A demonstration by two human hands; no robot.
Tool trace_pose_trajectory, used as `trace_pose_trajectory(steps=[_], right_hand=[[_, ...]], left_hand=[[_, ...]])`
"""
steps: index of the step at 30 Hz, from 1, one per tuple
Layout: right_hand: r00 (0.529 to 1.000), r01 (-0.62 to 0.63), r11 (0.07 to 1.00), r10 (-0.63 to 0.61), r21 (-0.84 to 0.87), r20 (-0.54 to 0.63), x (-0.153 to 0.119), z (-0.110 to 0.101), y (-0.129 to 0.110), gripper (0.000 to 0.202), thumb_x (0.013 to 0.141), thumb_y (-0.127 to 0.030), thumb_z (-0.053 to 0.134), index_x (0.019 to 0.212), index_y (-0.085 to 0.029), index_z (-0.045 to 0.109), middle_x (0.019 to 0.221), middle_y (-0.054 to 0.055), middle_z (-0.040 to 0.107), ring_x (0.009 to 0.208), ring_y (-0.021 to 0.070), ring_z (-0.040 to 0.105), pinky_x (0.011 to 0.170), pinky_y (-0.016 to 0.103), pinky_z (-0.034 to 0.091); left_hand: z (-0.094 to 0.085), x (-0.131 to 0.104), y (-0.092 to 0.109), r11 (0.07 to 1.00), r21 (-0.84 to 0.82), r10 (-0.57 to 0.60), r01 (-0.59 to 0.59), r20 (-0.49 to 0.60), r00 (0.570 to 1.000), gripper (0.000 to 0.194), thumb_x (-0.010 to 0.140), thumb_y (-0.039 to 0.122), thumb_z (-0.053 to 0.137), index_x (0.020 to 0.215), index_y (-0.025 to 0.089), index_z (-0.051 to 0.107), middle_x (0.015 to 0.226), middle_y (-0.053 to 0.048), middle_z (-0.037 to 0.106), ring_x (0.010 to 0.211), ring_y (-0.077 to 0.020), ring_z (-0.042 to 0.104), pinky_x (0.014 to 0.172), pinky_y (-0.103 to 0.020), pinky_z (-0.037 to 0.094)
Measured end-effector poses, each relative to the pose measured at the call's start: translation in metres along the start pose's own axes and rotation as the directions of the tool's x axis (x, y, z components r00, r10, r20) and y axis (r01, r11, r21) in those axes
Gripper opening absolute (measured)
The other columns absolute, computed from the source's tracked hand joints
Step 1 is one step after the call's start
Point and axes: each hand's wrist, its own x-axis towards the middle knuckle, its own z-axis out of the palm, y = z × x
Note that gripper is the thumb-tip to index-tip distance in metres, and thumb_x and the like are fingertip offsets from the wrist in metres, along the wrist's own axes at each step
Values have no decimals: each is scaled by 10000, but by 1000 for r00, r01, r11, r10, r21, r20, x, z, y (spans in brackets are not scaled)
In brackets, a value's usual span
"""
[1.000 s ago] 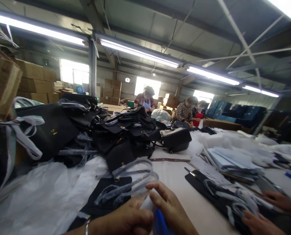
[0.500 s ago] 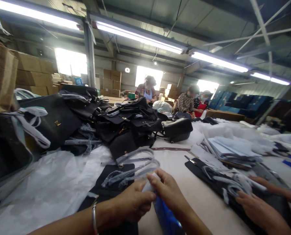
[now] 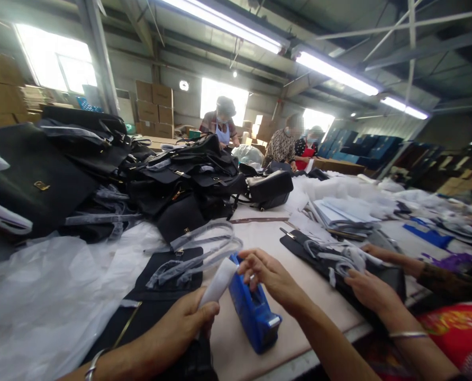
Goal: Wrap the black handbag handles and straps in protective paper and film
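My left hand [image 3: 194,317], with a silver bangle on the wrist, is closed round a white wrapped strap [image 3: 219,281] that points up and to the right. My right hand [image 3: 262,272] is beside the strap's upper end, over a blue tape dispenser [image 3: 252,312]. Its fingers are bent and pressed close together; whatever they pinch is too small to make out. Under and left of my left hand lies a black bag [image 3: 156,291] with plastic-wrapped handles [image 3: 176,275] on the table [image 3: 295,328].
A pile of black bags [image 3: 184,174] rises ahead, with white sheets [image 3: 69,296] at the left. At the right, another person's hands [image 3: 371,288] hold wrapped straps on a black bag [image 3: 299,246]. Papers [image 3: 343,214] are stacked beyond; people stand at the back.
The view has shifted right and down. My hands have moved apart, the left keeping the white strap, the right now at the blue dispenser, which shows more fully.
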Motion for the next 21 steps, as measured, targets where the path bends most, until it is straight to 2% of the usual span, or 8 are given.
trace_pose_trajectory(steps=[1,3,5,6,9,15,18,21], right_hand=[[997,-28,991,18,-134,-74,-7,-10,10,388,924,-565,436,977,-201,560,832,21,636,703,158,584,610,266,431],[977,-135,891,46,-434,-208,-23,-27,33,376,934,-540,430,828,-204,564,777,19,636,733,174,591,667,287,412],[967,-232,773,116,-591,-228,-39,-35,55,411,934,-536,421,721,-207,544,703,10,621,710,179,588,671,292,383],[964,-259,749,163,-610,-209,-46,-36,64,422,933,-540,414,709,-207,544,703,11,627,708,180,591,664,290,376],[954,-301,763,247,-573,-172,-57,-31,79,392,910,-530,450,735,-201,571,741,17,651,722,183,594,646,279,368],[951,-304,898,266,-319,-160,-53,-29,88,311,817,-457,555,683,-177,538,657,-5,571,660,160,527,640,274,381],[958,-278,915,240,-294,-159,-58,-30,83,306,813,-457,562,706,-170,558,678,-1,578,682,163,528,646,272,390],[967,-223,930,173,-292,-186,-73,-27,69,305,850,-452,552,744,-170,594,740,14,608,752,177,541,691,279,393]], left_hand=[[-1,1,-3,1000,-22,-4,4,5,1000,327,889,488,485,838,165,488,686,26,490,614,-121,427,576,-250,312],[-3,2,-7,999,-53,-1,2,21,1000,356,900,521,470,838,171,476,688,32,478,604,-119,440,571,-247,318],[-4,4,-10,998,-62,4,-1,48,999,381,901,552,460,830,177,466,689,35,469,592,-116,442,567,-245,324],[-4,4,-10,998,-60,8,-4,58,998,391,897,564,459,819,181,459,684,37,464,587,-116,437,566,-244,326],[-4,4,-7,999,-47,8,-4,76,997,423,876,605,461,798,190,436,681,37,454,586,-118,420,570,-245,335],[-5,0,2,999,-45,-10,12,48,999,377,895,556,475,899,178,488,788,15,482,693,-133,416,639,-242,344],[-6,-1,3,998,-64,-25,29,58,998,364,901,522,486,1012,176,515,848,5,497,745,-143,408,672,-243,342],[-7,-3,1,997,-62,-38,42,72,997,385,902,499,489,1109,175,512,812,16,486,710,-142,387,646,-248,315]])
